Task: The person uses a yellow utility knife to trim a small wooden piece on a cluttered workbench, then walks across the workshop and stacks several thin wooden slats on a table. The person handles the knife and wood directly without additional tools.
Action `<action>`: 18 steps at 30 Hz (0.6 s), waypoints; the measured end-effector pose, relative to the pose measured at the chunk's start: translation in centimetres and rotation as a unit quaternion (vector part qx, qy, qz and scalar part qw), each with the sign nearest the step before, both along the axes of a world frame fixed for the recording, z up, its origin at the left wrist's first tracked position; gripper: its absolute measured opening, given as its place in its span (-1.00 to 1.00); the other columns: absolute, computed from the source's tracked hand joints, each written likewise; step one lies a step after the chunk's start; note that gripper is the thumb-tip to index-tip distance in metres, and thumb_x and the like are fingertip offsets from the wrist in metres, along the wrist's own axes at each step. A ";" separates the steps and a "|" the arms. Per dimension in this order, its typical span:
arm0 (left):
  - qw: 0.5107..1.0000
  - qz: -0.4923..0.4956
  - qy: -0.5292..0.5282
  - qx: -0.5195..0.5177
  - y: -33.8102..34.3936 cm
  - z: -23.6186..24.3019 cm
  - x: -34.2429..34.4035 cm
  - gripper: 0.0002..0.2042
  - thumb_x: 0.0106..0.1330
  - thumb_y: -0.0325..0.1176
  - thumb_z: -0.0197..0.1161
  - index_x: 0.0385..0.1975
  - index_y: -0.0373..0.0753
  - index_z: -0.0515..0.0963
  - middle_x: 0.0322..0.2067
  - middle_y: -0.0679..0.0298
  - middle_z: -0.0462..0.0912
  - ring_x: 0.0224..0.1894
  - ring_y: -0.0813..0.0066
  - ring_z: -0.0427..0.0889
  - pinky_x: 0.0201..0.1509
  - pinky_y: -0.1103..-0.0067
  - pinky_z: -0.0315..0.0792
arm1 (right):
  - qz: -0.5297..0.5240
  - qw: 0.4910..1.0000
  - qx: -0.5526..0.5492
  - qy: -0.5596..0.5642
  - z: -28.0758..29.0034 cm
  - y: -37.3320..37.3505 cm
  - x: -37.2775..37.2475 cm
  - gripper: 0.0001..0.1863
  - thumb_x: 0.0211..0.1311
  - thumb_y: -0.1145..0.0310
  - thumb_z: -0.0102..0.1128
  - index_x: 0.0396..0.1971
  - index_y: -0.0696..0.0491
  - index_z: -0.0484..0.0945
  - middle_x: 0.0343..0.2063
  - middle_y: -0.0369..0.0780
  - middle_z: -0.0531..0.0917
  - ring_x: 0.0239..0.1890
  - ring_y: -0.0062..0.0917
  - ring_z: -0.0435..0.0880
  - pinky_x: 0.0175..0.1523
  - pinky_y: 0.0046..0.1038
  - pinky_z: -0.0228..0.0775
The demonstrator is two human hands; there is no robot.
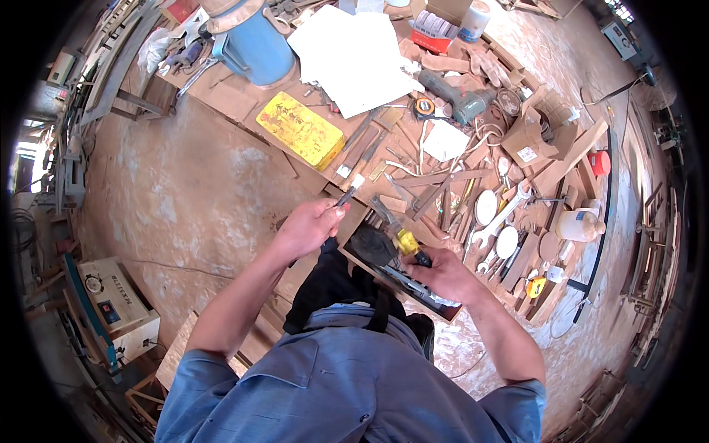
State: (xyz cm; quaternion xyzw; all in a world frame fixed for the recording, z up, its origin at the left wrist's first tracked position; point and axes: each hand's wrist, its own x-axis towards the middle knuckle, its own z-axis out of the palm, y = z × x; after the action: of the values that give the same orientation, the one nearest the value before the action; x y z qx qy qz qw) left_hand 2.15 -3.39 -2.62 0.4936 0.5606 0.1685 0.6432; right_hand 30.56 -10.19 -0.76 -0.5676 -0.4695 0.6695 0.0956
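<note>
My left hand [309,227] is closed around a slim dark stick-like tool [345,197], which points up towards the bench edge; its exact kind is unclear. Over an open drawer [443,310], my right hand [441,273] grips a tool with a yellow-and-black handle [407,242]. A grey blade-like part [385,212] extends from that handle towards the bench. Inside the drawer lies a dark rounded object [372,245], partly covered by the tool. My right fingers are partly hidden by the hand itself.
The cluttered bench holds a yellow box [300,130], a blue jug [255,46], white sheets [354,59], a power tool [461,100], a tape measure [424,108], a large wrench [502,215], a cardboard box [538,131] and a plastic bottle [578,226]. A boxed machine [114,299] stands at left.
</note>
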 end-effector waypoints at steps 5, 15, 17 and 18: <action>0.997 -0.031 -0.032 0.063 -0.4 0.4 -0.4 -0.70 0.45 -0.24 0.03 -0.03 -0.33 0.52 -0.61 0.43 0.41 -0.52 0.71 0.36 -0.43 0.65 0.31 | -0.114 0.947 -0.191 0.231 1.8 -0.2 -0.5 -0.60 0.25 0.26 0.26 -0.03 0.22 0.56 -0.26 -0.18 0.70 -0.35 -0.66 0.61 -0.20 -0.65 0.41; 0.993 -0.075 -0.027 0.088 -0.7 1.6 -0.9 -0.72 0.45 -0.24 0.06 -0.09 -0.32 0.55 -0.62 0.42 0.42 -0.52 0.70 0.37 -0.43 0.64 0.33 | -0.123 0.917 -0.228 0.303 2.6 0.0 -0.1 -0.60 0.25 0.29 0.23 -0.03 0.27 0.53 -0.23 -0.13 0.69 -0.33 -0.58 0.64 -0.21 -0.50 0.56; 0.991 -0.086 -0.032 0.101 -0.8 1.6 -1.1 -0.73 0.46 -0.24 0.06 -0.09 -0.31 0.55 -0.62 0.42 0.42 -0.52 0.70 0.36 -0.42 0.65 0.33 | -0.117 0.913 -0.234 0.312 2.6 -0.1 -0.1 -0.60 0.25 0.29 0.23 -0.03 0.27 0.53 -0.22 -0.13 0.69 -0.31 -0.55 0.64 -0.21 -0.48 0.57; 0.990 -0.092 -0.038 0.103 -0.8 1.5 -1.2 -0.73 0.45 -0.24 0.06 -0.08 -0.31 0.55 -0.62 0.42 0.42 -0.52 0.70 0.36 -0.42 0.65 0.33 | -0.102 0.913 -0.240 0.314 2.3 -0.2 0.0 -0.61 0.24 0.30 0.23 -0.05 0.27 0.53 -0.21 -0.13 0.69 -0.30 -0.54 0.64 -0.23 -0.47 0.58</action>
State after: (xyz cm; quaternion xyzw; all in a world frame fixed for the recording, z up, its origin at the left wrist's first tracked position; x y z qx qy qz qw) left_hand 0.99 -4.23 -1.16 0.5998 0.4674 0.1838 0.6229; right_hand 30.59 -10.35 1.56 -0.3784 -0.1801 0.8924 0.1673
